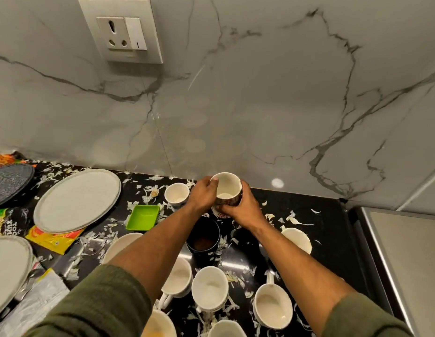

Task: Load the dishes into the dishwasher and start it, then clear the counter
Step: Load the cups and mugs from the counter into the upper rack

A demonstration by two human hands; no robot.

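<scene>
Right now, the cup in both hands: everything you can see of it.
The cup looks ceramic: cream-white inside, dark patterned outside with reddish marks. It sits upright, mouth open toward the camera, apparently empty, near the marble backsplash. The left hand and the right hand grip its sides. It seems stacked on another patterned cup below.

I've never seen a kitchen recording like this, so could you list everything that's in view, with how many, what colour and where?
Patterned cup with white inside: one, held up at the back of the counter.
White cups: about nine, mostly front centre; one stands left of the held cup.
Dark cup with brown residue: one, centre.
Pale round plates: two, left; the larger lies further back.
Green square dish: one, centre-left.
Yellow snack wrapper: one, under the plate.
Grey round mat: one, far left.
White wall socket: one, on the marble wall.
Black counter: strewn with white scraps.
Hands: left hand and right hand both grip the patterned cup.
</scene>
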